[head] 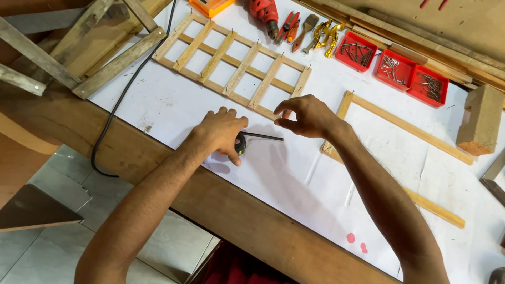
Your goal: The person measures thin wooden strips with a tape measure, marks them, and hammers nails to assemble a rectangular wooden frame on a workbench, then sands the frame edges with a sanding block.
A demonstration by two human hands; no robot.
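Left hand (pixel 223 131) rests palm down on the white tabletop (pixel 173 105), fingers curled over a small black tape measure (pixel 240 143); thumb alongside the case, grip closed around it. A short length of dark tape blade (pixel 263 137) runs out of the case toward the right hand, lying flat on the tabletop. Right hand (pixel 307 117) hovers just past the blade's tip, thumb and forefinger drawn near each other in a loose pinch, other fingers half curled; cannot tell whether the fingertips actually touch the blade end, and nothing is clearly held. Landmark: the wooden slat lattice (pixel 236 66), a ladder-like frame of thin strips lying flat. Both hands sit just on the near side of the lattice, the right hand's knuckles overlapping its near rail. Beyond the lattice, at the far edge: a red power drill (pixel 265 14), red-handled pliers (pixel 288 25), and yellow spring clamps (pixel 326 36). To the right of the lattice, three red trays of nails (pixel 392 68) in a row. Near and to the right of the lattice, an open rectangular wooden frame (pixel 400 126) lies flat, its corner just beside the right wrist. A black cable (pixel 123 97) trails past the lattice's left end and off the tabletop edge.
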